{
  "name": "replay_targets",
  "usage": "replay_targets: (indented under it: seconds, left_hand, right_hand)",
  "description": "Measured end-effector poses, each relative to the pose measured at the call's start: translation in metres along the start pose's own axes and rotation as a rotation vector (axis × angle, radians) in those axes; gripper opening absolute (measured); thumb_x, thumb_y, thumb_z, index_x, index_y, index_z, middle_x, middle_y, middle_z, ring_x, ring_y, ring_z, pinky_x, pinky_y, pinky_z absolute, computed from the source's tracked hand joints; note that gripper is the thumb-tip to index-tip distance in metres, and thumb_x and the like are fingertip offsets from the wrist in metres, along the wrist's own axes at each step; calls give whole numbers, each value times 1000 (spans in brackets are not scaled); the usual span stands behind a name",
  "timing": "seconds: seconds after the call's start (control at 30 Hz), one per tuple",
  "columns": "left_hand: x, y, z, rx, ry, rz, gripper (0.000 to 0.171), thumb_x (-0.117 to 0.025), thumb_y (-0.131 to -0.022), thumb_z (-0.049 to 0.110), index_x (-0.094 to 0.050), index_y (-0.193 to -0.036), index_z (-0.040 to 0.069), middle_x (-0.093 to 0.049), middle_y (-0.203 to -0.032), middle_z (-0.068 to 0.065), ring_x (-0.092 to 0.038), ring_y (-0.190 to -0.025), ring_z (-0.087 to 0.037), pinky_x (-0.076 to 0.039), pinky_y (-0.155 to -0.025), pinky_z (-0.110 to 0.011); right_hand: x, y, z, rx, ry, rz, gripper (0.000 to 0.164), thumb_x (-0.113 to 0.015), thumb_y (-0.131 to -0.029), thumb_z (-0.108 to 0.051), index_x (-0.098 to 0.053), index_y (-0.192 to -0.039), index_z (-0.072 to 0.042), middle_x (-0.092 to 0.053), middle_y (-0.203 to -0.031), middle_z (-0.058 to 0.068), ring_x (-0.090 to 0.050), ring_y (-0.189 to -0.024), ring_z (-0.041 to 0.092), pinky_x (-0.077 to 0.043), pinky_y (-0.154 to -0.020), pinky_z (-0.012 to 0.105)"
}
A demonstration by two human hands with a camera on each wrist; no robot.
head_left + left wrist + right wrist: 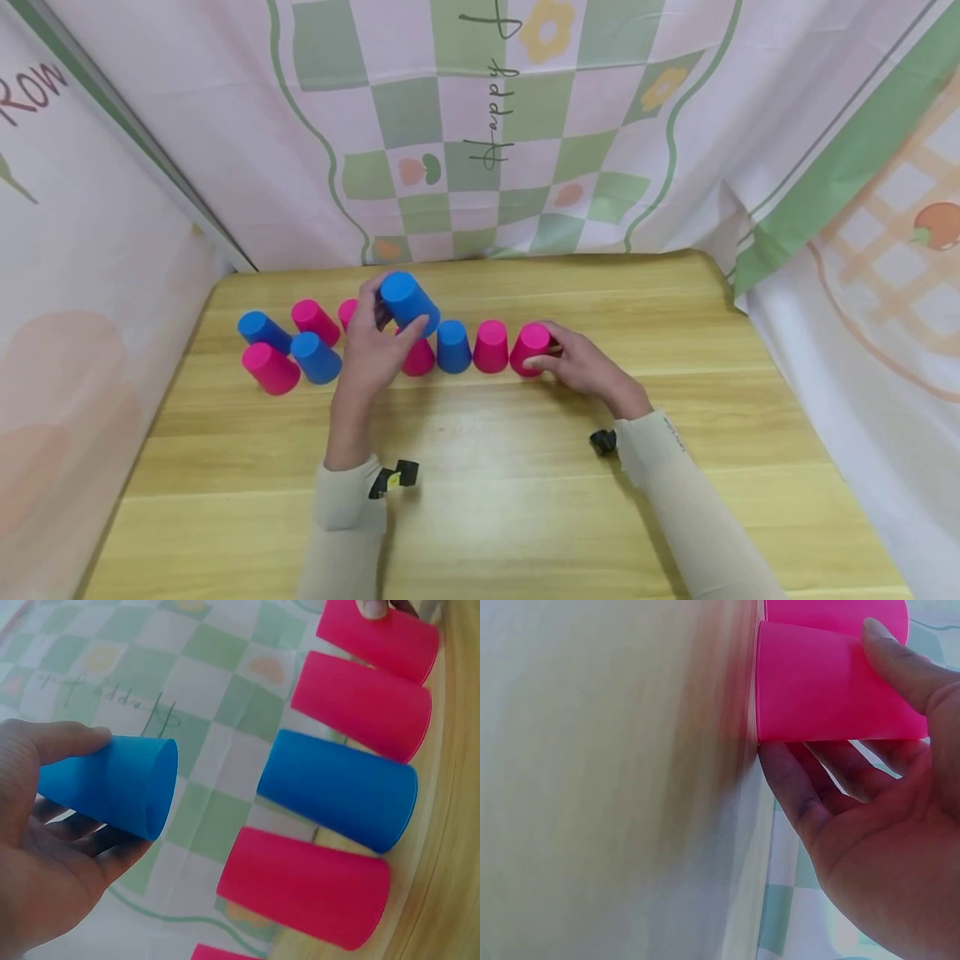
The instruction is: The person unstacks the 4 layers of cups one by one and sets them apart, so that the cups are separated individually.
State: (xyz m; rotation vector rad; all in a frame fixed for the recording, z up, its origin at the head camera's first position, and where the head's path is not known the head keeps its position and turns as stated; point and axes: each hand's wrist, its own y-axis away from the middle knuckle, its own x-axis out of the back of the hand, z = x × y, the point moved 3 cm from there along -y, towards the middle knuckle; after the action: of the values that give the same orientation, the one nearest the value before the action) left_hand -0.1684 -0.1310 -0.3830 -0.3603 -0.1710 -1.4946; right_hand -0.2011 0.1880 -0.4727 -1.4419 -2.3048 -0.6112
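My left hand (372,354) grips a blue cup (407,302) bottom up, raised above the row; its open rim shows in the left wrist view. Under it in the head view stands a pink cup (418,357), partly covered. To the right follow a blue cup (453,347) and a pink cup (491,347), upside down side by side. At the row's right end, my right hand (581,360) holds another pink cup (529,350) between thumb and fingers, its rim at the table. In the right wrist view the thumb (904,667) lies along that cup's side.
On the left of the wooden table (495,500) stand more upturned cups: two blue ones (317,358) and several pink ones (272,369). One pink cup (347,312) is half hidden behind my left hand. A patterned curtain (495,125) hangs along the back edge.
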Motion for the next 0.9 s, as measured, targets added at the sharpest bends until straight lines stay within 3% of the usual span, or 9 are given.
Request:
replay_targets:
  seconds: [0.23, 0.5, 0.9]
  left_hand:
    - [18, 1, -6, -19, -7, 74, 74, -78, -96, 20, -38, -158, 17, -52, -155, -12, -50, -145, -37, -46, -117, -57]
    - [38, 2, -12, 27, 5, 140, 72, -77, -97, 14, -38, -157, 14, -49, -157, -14, -45, -149, -36, -41, -121, -55]
    - [56, 10, -32, 160, -68, 183, 77, -75, -97, 9, -33, -160, 16, -43, -162, -15, -39, -153, -38, -37, -123, -58]
  right_hand:
    - [0, -1, -1, 7, 10, -1, 46, -77, -97, -33, -60, -138, -23, -67, -124, 4, -62, -109, 27, -54, -99, 45]
    - [1, -2, -2, 17, 21, 1, 47, -77, -97, -33, -60, -139, -22, -67, -123, 4, -62, -109, 26, -54, -99, 45]
    - [2, -3, -3, 14, 52, -1, 45, -78, -97, -32, -62, -136, -19, -68, -122, 6, -62, -107, 26, -54, -98, 44]
